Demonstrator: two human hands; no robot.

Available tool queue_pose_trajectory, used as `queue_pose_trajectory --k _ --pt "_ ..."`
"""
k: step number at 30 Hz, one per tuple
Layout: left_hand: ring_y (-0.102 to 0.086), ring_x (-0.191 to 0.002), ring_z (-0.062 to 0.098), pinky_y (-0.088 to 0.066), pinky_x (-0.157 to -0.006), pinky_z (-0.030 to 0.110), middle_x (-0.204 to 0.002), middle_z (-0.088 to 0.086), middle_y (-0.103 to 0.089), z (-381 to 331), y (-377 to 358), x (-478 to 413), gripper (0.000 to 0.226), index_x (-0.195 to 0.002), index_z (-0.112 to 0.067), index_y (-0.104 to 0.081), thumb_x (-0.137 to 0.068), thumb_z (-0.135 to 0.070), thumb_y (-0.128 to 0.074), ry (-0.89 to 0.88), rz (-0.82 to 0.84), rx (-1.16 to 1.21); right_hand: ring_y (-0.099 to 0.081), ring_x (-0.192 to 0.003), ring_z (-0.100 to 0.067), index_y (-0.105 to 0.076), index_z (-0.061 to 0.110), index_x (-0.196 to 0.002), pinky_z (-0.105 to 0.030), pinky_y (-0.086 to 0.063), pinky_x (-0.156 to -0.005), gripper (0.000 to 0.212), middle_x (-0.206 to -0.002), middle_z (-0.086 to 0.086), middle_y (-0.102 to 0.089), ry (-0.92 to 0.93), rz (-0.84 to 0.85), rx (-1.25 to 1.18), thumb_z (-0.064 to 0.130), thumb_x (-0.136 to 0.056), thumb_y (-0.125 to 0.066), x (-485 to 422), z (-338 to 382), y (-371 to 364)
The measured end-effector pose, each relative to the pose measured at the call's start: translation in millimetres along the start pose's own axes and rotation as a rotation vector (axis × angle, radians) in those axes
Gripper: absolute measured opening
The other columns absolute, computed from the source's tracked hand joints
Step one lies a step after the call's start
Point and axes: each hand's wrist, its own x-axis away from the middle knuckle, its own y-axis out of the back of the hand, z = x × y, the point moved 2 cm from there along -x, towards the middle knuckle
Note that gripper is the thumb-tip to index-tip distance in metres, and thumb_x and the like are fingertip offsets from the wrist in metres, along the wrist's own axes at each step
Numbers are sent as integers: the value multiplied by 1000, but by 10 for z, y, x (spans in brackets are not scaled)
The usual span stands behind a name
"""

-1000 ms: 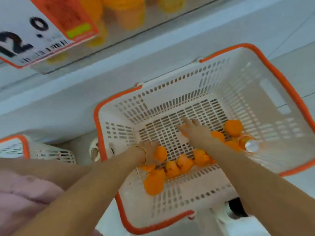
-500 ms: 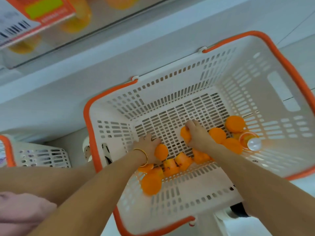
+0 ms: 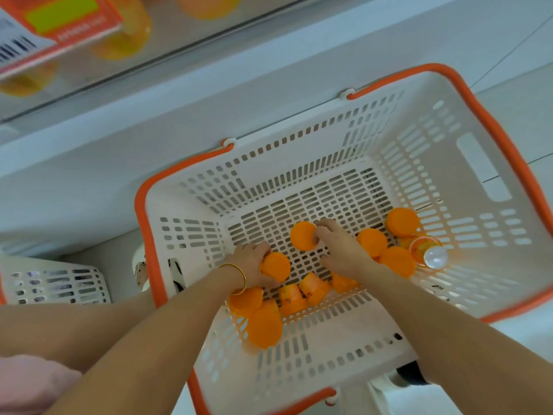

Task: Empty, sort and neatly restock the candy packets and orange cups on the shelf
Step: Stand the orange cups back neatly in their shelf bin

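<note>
head view: both hands were down inside the white basket (image 3: 305, 163), in among the loose orange cups.

left hand (image 3: 250, 262): fingers curled round one orange cup (image 3: 276, 266), held on its side. its round flat end faced the camera and its long axis ran from the palm up toward the lens.

right hand (image 3: 344, 253): fingers (image 3: 323, 232) were curled onto the right edge of a second cup (image 3: 302, 239). that cup was low in the basket, just ahead and left of the hand. the thumb was hidden, so i couldn't tell how firm the hold was.

key relation: the two gripped cups were near each other but apart, with the second cup up and right of the first and bare slotted floor between them.

the shelf (image 3: 209, 94) was beyond the basket's far rim, toward the upper left, so the left hand was the nearer one to it.

remaining cups:
- right cluster (image 3: 398, 262) lay just beside the right wrist, along with a clear-lidded cup (image 3: 431, 254).
- near cluster (image 3: 264, 327) sat under the left wrist. two of its cups (image 3: 314, 287) were tipped over.

judgement: this was mid-restock, with about ten cups not yet out. each hand had its own cluster close, so there was no need to cross arms.

no candy packets were visible. a second basket (image 3: 57, 283) stood off to the left.
</note>
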Motion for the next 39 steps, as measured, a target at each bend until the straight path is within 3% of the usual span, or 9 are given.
queue_pose_trajectory --k 5,8,11,15,20,23,30,34,39 --pt "-46 -109 23 -46 -85 40 -119 -1 -52 -57 62 -12 65 -116 -27 -41 -70 -67 -63 -25 -140 -80 -53 -77 -18 -51 21 -91 -26 -38 -57 15 -92 3 -53 -109 -9 13 30 -85 -61 81 148 157" --pt "-46 -113 25 -46 -87 41 -123 1 -53 -79 148 -43 64 -121 -25 -43 -75 -66 -59 11 -256 -57 -50 -89 -17 -60 20 -87 -30 -43 -67 47 -85 1 -58 -109 270 333 66 -78 -56 164 181 58" --pt "-42 -120 26 -45 -92 42 -130 3 -50 -90 197 -58 68 -128 -22 -42 -78 -66 -55 59 -315 -58 -45 -105 -21 -64 18 -93 -36 -41 -80 62 -98 -2 -57 -51 376 543 76 -74 -50 195 234 -70" --pt "-38 -126 27 -43 -96 41 -135 6 -46 -103 184 -56 69 -133 -17 -39 -82 -63 -52 100 -329 -70 -42 -114 -24 -61 16 -115 -37 -39 -89 70 -118 -5 -52 -25 439 637 74 -75 -54 195 294 -144" --pt "-38 -122 25 -39 -95 38 -131 6 -47 -114 260 -21 67 -128 -16 -40 -82 -62 -53 55 -424 -161 -49 -87 -18 -49 19 -88 -31 -43 -70 49 -88 1 -48 -241 363 137 59 -69 -70 142 232 69" --pt "-37 -123 25 -36 -96 39 -133 6 -43 -82 280 -14 76 -132 -18 -34 -77 -65 -56 36 -437 -235 -51 -98 -21 -40 13 -121 -30 -43 -72 72 -108 -3 -47 -393 325 -111 41 -68 -79 70 137 358" --pt "-36 -126 26 -45 -90 39 -139 8 -34 -68 218 -81 90 -144 -21 -17 -76 -63 -60 -6 -344 -254 -49 -119 -35 -30 10 -139 -39 -48 -89 84 -142 -16 -29 -397 170 195 32 -74 -79 -134 88 581" --pt "-35 -125 29 -47 -88 37 -137 11 -30 -69 168 -95 93 -148 -25 -8 -79 -61 -58 11 -304 -248 -37 -130 -32 -27 18 -144 -44 -43 -101 79 -142 -9 -37 -219 41 430 43 -82 -69 -217 91 367" --pt "-34 -124 29 -46 -88 38 -134 11 -32 -34 128 -136 88 -147 -32 -7 -81 -62 -55 34 -313 -187 -24 -137 -30 2 35 -150 -46 -39 -104 86 -155 0 -16 21 39 385 55 -88 -54 -214 66 189"
